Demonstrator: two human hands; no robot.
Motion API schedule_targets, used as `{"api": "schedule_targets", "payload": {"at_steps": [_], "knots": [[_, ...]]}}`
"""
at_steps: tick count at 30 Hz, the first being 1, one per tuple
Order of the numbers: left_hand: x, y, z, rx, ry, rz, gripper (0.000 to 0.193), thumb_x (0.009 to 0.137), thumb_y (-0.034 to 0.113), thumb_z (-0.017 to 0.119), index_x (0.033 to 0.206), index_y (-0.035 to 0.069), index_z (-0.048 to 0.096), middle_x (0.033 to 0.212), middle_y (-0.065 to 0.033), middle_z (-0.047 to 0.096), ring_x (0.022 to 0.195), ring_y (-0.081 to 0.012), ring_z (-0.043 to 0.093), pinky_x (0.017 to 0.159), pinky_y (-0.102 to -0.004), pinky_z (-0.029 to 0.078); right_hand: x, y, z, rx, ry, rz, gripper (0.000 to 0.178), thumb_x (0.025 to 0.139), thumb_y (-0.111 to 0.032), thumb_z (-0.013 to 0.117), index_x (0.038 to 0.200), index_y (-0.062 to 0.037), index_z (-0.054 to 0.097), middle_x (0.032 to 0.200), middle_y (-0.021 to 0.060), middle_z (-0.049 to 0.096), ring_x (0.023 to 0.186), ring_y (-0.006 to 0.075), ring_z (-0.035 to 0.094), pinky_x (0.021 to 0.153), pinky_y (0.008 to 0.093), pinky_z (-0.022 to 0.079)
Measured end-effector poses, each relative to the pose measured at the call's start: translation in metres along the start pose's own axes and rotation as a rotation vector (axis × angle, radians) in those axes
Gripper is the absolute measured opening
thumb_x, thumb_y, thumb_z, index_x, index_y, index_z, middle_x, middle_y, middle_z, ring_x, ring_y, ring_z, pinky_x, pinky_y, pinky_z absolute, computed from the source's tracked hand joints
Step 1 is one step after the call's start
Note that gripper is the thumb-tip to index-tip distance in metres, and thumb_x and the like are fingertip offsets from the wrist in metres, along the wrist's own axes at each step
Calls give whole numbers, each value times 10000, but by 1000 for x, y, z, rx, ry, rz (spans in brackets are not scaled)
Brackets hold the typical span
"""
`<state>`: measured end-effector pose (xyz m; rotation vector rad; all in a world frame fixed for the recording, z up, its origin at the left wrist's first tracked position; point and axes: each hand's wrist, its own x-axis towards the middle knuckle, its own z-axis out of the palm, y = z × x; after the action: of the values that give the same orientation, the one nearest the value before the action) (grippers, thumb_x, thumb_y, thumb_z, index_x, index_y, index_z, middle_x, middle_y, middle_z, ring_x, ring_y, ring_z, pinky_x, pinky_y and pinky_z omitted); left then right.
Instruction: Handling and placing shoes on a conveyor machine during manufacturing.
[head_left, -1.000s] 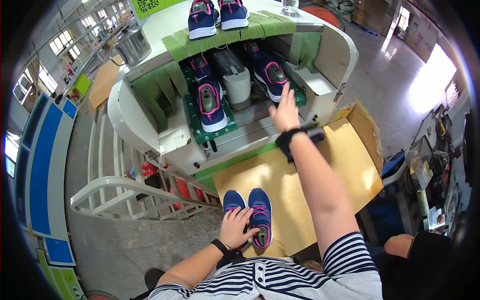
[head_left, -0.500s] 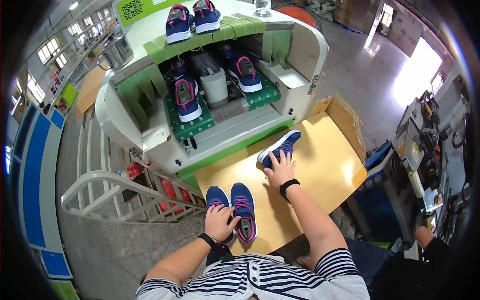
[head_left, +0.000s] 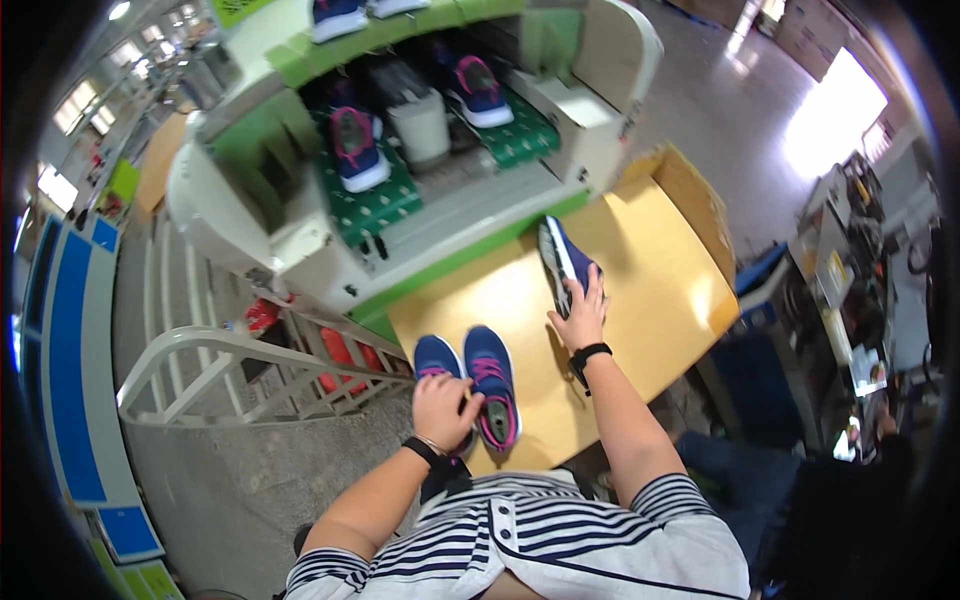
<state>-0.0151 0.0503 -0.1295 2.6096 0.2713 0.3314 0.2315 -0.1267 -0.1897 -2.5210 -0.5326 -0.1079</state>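
Indoors, a yellowish counter [head_left: 650,290] fronts a white machine [head_left: 620,60]; navy shoes [head_left: 487,350] show pink laces. Left hand [head_left: 440,408] overlies one, grip indeterminable; right hand [head_left: 583,312] clasps a tipped shoe [head_left: 575,260].

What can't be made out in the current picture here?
All in the head view:
Left shoe of the pair: middle hidden by the left hand.
Tilted shoe: near end partly covered by the right hand.
Upper shoes: cut off by the top edge.
Machine: far interior lost in shadow and blur.
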Motion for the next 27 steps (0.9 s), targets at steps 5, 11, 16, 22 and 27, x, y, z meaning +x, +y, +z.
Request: {"api": "schedule_targets", "payload": {"at_steps": [5,11,16,22,27], "knots": [[0,-3,5,1,21,38,304,857,337,647,1001,73,690,981,-105,689,1065,-327,590,983,-481,376,-16,51,-22,419,-4,299,827,697,-224,801,1382,10,400,1310,272,501,1231,396,487,1036,392,412],[2,-5,9,9,18,49,292,861,319,645,1005,70,693,977,-110,691,1064,-329,589,987,-475,374,-91,23,-55,9,215,-22,713,702,-94,801,1327,-80,459,1351,237,377,1176,418,481,1011,447,431],[6,1,6,18,42,77,250,854,267,653,987,59,686,950,-125,679,1044,-338,597,952,-465,400,-168,15,-72,623,-44,78,1142,616,-227,925,1472,-64,186,1449,206,298,1241,322,485,1043,436,429],[3,-2,9,60,-38,67,357,884,344,624,1103,66,669,1051,-114,686,1094,-311,584,992,-455,373,-165,27,-41,751,-253,180,1027,700,-174,855,1490,29,232,1427,208,435,1335,262,430,1097,342,357],[10,-24,12,-407,-54,-175,595,975,421,518,1408,21,439,1404,-253,465,1331,-360,426,1078,-434,328,-135,-17,-67,1220,-221,563,786,775,-57,756,1442,34,350,1338,139,525,1197,193,535,1040,319,412]]}}
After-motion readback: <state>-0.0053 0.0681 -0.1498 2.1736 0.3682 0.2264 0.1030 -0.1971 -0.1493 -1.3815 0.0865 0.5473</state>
